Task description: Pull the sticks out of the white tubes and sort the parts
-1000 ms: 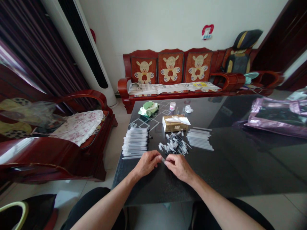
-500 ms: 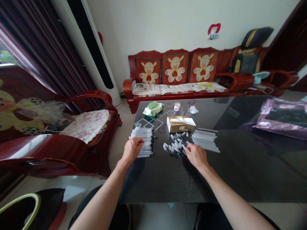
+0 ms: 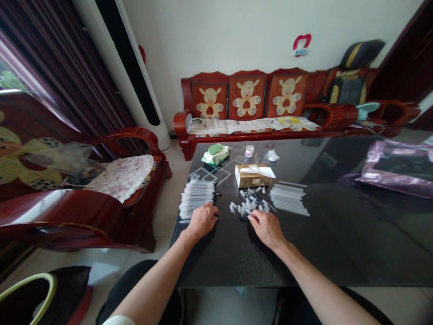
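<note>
Side by side on the dark table (image 3: 324,243) lies a row of clear pens (image 3: 197,194) with dark ends towards the middle. My left hand (image 3: 203,220) rests over the nearest pen of that row with its fingers closed; a pointed tip shows beyond the hand's left side. A loose pile of small pen parts (image 3: 252,198), translucent caps and black slim pieces, lies in the middle. At the pile's near edge my right hand (image 3: 267,229) pinches thumb and fingers together; what is between them is hidden. To its upper right lie several translucent pen tubes (image 3: 289,198) in a row.
A tissue box (image 3: 254,179) stands just behind the pile. Farther back are a green wipes pack (image 3: 216,154), a small white cup (image 3: 249,150) and a crumpled tissue (image 3: 272,155). At the right lies a purple plastic package (image 3: 395,171). Wooden sofas surround the table.
My left hand has moved down and right to the near end of the pen row. My right hand has shifted left and nearer, along the pile's near edge.
</note>
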Tool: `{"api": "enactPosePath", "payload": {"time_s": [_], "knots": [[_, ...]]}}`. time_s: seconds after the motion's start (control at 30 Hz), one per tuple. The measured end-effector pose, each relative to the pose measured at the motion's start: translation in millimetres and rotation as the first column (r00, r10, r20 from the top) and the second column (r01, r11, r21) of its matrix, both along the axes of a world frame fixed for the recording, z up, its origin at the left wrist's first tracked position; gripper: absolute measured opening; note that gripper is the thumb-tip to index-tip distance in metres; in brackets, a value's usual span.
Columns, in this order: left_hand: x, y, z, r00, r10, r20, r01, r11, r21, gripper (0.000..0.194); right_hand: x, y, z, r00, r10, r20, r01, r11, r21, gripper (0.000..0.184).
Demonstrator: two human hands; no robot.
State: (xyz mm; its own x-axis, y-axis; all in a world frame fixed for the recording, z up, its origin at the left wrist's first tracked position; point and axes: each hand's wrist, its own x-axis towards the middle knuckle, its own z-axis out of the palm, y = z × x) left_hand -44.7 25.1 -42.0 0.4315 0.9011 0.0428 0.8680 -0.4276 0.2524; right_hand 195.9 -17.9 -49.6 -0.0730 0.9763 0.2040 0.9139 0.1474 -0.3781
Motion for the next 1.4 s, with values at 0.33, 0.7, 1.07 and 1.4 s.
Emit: {"api": "enactPosePath", "payload": {"time_s": [0.33,0.7,1.07,1.4], "knots": [[21,-14,-2.5,0.958,-0.255,0.134,0.235,0.96,0.151,0.017,-17,-2,-12.2,0.801,0.059,-0.596,-0.274,0.921,-0.277,0.032],[38,-26,-19.5,0.904,-0.356,0.238,0.314,0.929,0.197,0.023,-25,-3,-26.3,0.662,-0.04,-0.748,-0.405,0.821,-0.402,0.037],[37,-33,-4.6,0.838,-0.199,0.508,0.198,0.979,0.057,0.015,-18,-4,-12.7,0.605,-0.202,-0.77,-0.397,0.762,-0.512,0.024],[34,-21,-17.9,0.418,0.368,0.83,0.154,0.872,-0.464,0.042,-8,-2,0.5,0.298,-0.281,-0.912,-0.36,0.852,-0.38,0.03]]}}
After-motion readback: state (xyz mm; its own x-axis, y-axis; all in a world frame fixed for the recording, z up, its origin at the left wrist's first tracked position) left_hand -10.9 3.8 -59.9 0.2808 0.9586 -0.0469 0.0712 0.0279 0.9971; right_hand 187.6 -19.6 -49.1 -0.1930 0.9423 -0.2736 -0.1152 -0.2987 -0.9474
